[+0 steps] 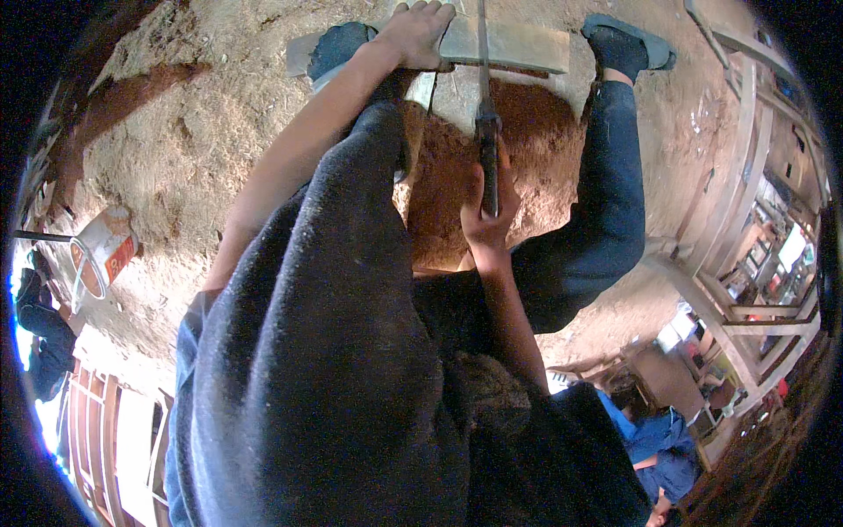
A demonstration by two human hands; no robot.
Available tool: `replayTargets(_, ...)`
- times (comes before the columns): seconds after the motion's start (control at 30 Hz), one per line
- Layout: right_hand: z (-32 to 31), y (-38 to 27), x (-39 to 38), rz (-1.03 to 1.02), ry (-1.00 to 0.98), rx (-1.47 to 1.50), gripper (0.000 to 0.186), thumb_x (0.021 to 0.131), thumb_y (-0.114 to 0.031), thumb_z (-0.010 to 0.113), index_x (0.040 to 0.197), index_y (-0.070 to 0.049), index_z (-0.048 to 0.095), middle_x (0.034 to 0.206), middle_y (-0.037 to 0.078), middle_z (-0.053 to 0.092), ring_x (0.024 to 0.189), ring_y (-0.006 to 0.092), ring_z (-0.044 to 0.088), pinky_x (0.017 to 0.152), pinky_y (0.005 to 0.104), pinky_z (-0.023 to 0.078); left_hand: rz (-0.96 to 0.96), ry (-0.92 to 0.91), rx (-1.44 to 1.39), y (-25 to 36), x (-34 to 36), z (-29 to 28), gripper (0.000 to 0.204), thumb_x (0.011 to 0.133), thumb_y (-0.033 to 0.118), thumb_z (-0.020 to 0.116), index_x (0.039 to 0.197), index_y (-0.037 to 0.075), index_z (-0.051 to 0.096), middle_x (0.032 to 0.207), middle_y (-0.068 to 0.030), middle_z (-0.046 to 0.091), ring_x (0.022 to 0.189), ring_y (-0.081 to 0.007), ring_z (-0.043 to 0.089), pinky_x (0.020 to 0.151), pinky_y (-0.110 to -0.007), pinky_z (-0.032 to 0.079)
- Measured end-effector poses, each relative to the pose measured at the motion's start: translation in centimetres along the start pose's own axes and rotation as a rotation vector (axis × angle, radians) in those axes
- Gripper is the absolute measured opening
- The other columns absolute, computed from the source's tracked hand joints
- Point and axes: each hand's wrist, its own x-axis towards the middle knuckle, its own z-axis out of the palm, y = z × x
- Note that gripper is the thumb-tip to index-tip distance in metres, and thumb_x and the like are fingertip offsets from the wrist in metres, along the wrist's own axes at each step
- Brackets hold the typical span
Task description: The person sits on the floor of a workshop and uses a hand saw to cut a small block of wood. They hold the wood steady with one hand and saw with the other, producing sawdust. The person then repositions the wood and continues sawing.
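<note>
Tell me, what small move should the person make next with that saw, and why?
Probably push the long metal hand saw forward along its line: the right hand grips its handle, the blade crosses the flat pale wooden plank, and the left hand presses that plank down.

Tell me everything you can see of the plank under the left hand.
The plank is a pale, weathered wooden board, flat and long, lying crosswise on the sawdust-covered ground. The left hand presses down on it. The saw, gripped by the right hand, crosses it at right angles. A dark shoe sits at its left end; its far edge is out of view.
</note>
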Motion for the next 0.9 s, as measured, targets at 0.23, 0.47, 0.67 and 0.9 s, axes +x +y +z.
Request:
replayTargets(0.23, 0.7, 0.0, 0.4, -0.240, 0.093, -0.083, 0.048, 0.096, -0.021, 0.057, 0.135, 0.005, 0.047, 0.103, 0.016, 0.069, 0.087, 0.0226, 0.068, 0.074, 0.0299, 0.052, -0.003, 0.068, 0.030, -0.2, -0.1, 0.9, 0.109, 0.066, 0.052, 0.079, 0.145, -0.004, 0.028, 0.139, -0.0267, 0.044, 0.130, -0.0414, 0.042, 0.109, -0.051, 0.034)
replayTargets(0.47, -0.6, 1.7, -5.4, 0.049, -0.039, -0.219, 0.050, 0.094, -0.021, 0.061, 0.135, 0.006, 0.047, 0.114, 0.023, 0.064, 0.099, 0.0294, 0.068, 0.081, 0.0345, 0.052, -0.022, 0.087, -0.046, -0.1, 0.2, -0.1, 0.100, 0.062, 0.046, 0.082, 0.140, 0.001, 0.038, 0.131, -0.0250, 0.049, 0.124, -0.0413, 0.046, 0.106, -0.051, 0.036)
replayTargets(0.67, 0.4, 0.2, 1.1, -0.060, 0.010, 0.120, 0.050, 0.095, -0.021, 0.059, 0.138, 0.002, 0.046, 0.120, 0.023, 0.063, 0.107, 0.0277, 0.065, 0.088, 0.0334, 0.051, 0.000, 0.100, -0.083, 0.7, 0.3, -0.4, 0.095, 0.061, 0.043, 0.084, 0.134, 0.001, 0.042, 0.127, -0.0232, 0.050, 0.122, -0.0414, 0.046, 0.104, -0.051, 0.037)
replayTargets(0.9, -0.6, -0.6, -0.5, -0.094, 0.049, 0.034, 0.047, 0.096, -0.015, 0.056, 0.139, 0.001, 0.045, 0.116, 0.018, 0.066, 0.102, 0.0201, 0.067, 0.084, 0.0307, 0.052, 0.013, 0.169, 0.025, 0.0, 0.2, -0.2, 0.084, 0.063, 0.045, 0.082, 0.125, 0.003, 0.045, 0.118, -0.0221, 0.055, 0.115, -0.0408, 0.052, 0.098, -0.052, 0.041)
